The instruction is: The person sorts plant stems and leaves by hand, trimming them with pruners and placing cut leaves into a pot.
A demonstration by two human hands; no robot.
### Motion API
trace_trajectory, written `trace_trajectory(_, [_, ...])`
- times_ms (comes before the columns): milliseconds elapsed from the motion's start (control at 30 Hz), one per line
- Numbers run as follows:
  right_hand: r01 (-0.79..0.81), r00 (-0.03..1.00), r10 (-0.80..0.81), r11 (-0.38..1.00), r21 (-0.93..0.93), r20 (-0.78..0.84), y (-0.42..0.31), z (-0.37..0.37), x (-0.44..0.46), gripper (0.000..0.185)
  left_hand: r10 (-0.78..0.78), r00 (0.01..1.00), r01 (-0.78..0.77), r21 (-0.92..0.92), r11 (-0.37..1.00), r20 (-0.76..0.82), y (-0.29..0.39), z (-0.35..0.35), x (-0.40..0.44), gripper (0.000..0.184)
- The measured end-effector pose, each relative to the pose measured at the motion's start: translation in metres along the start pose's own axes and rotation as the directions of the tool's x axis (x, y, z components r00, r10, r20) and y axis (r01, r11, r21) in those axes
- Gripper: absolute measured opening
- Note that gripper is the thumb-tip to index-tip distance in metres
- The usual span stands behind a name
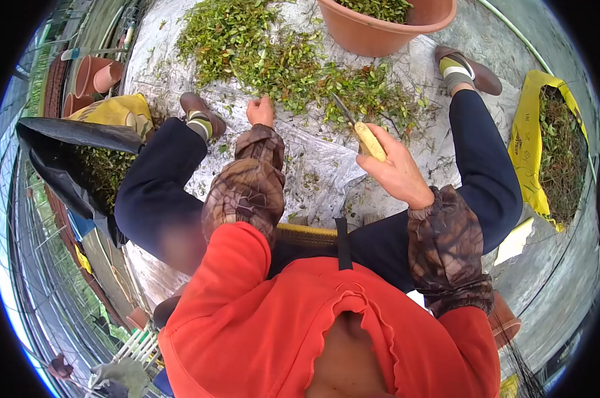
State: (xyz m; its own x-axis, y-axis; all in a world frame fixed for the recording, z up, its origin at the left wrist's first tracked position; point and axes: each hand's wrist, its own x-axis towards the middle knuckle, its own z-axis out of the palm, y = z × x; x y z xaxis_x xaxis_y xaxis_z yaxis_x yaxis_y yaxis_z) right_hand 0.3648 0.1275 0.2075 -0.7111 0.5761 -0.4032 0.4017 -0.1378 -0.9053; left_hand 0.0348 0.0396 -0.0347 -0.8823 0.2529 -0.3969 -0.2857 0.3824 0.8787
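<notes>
The right hand (398, 171), at 2 o'clock, grips a yellow-handled tool (369, 141), its dark blade pointing to 11 o'clock, at the leaves (247, 56). The left hand (261, 111), at 11 o'clock, is curled at the leaves' near edge; its contents are hidden. The leaves lie on a pale sheet (150, 63). A tub (366, 36) with more leaves stands at 1 o'clock, 1 yellow bag (527, 149) towards 3, 1 black bag (51, 162) past 9, and pots (91, 76) at 10.

Grey floor (551, 282) with a grubby white sheet (147, 61) spread out, netting (31, 272) along the left, decent daylight
</notes>
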Motion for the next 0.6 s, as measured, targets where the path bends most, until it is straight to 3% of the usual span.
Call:
trace_trajectory(133, [-0.024,1.000,0.023,0.999,0.024,0.006,0.002,0.001,0.004,0.054,-0.035,0.999,0.035,0.118,0.992,-0.001,-0.005,0.006,0.006,0.027])
trace_trajectory(233, [-0.045,0.999,0.045,0.999,0.019,0.010,0.004,0.002,0.006,0.055,-0.105,0.989,0.089,0.145,0.985,0.105,-0.005,-0.001,0.019,0.024])
trace_trajectory(367, [0.010,0.999,-0.009,1.000,0.020,-0.042,0.008,0.007,0.007,0.054,-0.191,0.959,0.201,-0.026,0.979,0.210,0.014,-0.019,-0.002,0.014])
trace_trajectory(467, [0.012,1.000,-0.012,1.000,0.001,-0.021,0.008,0.007,0.005,0.055,-0.205,0.916,0.303,-0.259,0.917,0.345,0.022,-0.039,-0.021,0.010])
trace_trajectory(600, [-0.007,1.000,0.007,1.000,-0.026,0.002,0.006,0.007,0.002,0.056,-0.137,0.760,0.479,-0.405,0.779,0.635,0.027,-0.050,-0.029,0.008])
